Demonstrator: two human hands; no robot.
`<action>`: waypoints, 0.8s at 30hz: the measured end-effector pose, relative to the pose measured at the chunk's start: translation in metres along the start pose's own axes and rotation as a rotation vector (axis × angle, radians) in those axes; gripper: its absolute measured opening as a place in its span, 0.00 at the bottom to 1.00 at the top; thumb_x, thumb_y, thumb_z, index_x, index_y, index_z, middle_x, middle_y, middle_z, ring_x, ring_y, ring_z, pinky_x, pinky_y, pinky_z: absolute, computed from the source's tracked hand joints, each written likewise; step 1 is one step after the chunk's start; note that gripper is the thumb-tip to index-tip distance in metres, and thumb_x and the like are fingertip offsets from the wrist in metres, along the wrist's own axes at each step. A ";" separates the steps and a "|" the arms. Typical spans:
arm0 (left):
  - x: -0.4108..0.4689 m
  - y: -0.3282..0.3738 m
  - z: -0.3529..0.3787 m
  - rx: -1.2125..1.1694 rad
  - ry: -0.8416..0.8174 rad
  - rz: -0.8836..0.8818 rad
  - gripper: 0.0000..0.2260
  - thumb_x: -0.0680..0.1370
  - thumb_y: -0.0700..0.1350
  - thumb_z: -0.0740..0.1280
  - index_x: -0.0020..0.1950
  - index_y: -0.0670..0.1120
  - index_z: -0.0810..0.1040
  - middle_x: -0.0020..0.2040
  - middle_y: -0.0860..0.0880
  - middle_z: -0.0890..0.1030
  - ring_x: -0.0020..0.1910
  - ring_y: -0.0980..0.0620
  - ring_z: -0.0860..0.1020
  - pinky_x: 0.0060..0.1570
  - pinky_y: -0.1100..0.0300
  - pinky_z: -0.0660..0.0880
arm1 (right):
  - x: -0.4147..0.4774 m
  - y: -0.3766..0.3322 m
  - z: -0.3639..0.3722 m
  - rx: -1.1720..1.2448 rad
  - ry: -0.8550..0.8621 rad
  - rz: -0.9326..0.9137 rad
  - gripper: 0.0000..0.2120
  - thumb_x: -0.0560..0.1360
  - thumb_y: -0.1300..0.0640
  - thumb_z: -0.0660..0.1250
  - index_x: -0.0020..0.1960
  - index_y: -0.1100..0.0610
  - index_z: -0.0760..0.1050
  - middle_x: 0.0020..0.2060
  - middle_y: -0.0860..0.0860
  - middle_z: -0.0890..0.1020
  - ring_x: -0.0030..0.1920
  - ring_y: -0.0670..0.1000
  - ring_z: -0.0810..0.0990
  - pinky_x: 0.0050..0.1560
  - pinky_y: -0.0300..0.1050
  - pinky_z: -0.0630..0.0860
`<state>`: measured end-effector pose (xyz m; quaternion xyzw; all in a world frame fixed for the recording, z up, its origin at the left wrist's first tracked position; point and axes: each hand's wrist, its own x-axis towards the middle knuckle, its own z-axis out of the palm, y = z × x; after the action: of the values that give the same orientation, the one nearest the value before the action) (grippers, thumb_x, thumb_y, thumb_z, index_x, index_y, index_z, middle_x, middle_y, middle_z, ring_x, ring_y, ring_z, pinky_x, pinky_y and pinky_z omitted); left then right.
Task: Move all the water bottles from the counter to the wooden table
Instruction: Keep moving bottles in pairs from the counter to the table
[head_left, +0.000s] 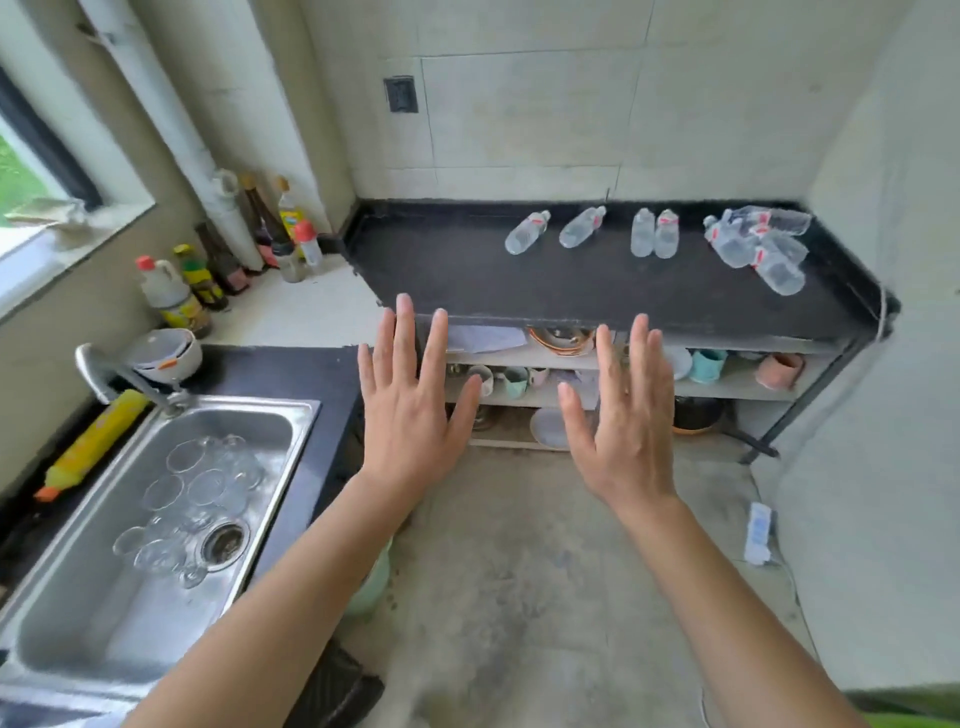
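Several clear water bottles with red labels lie on the black counter (467, 270) ahead. One bottle (525, 232) lies farthest left, another (582, 227) beside it, a pair (654, 234) stands side by side, and a loose heap (756, 244) sits at the right end. My left hand (410, 405) and my right hand (623, 415) are held up flat with fingers spread, in front of the counter's near edge, holding nothing. No wooden table is in view.
A steel sink (67, 613) with several glasses (192, 499) is at the lower left, with a tap (119, 376) and a yellow bottle (91, 441). Sauce bottles (208, 275) crowd the left corner. Shelves (737, 387) under the counter hold cups and plates. Bare concrete floor (519, 571) lies below.
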<state>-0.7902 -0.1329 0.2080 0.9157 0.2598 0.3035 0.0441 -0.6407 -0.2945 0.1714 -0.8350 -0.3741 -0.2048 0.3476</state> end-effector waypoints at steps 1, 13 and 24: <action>0.014 0.005 0.014 -0.009 -0.014 0.009 0.31 0.83 0.61 0.54 0.81 0.45 0.60 0.82 0.39 0.53 0.81 0.38 0.51 0.75 0.34 0.55 | 0.008 0.013 0.005 -0.009 0.002 0.011 0.31 0.82 0.45 0.61 0.81 0.58 0.60 0.81 0.63 0.53 0.81 0.65 0.53 0.77 0.67 0.56; 0.242 0.059 0.221 -0.166 -0.112 0.160 0.30 0.82 0.60 0.53 0.81 0.46 0.61 0.82 0.38 0.54 0.80 0.35 0.53 0.73 0.30 0.57 | 0.171 0.188 0.075 -0.279 -0.015 0.174 0.31 0.82 0.42 0.59 0.81 0.54 0.59 0.82 0.61 0.50 0.81 0.65 0.51 0.78 0.66 0.55; 0.419 0.121 0.365 -0.243 -0.291 0.266 0.31 0.82 0.60 0.52 0.81 0.46 0.59 0.82 0.40 0.54 0.80 0.36 0.54 0.73 0.33 0.57 | 0.309 0.329 0.110 -0.355 -0.026 0.390 0.33 0.82 0.42 0.59 0.81 0.57 0.58 0.81 0.62 0.54 0.80 0.65 0.55 0.77 0.65 0.58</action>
<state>-0.2393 0.0014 0.1643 0.9640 0.0892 0.2005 0.1505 -0.1831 -0.2221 0.1426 -0.9418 -0.1688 -0.1856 0.2238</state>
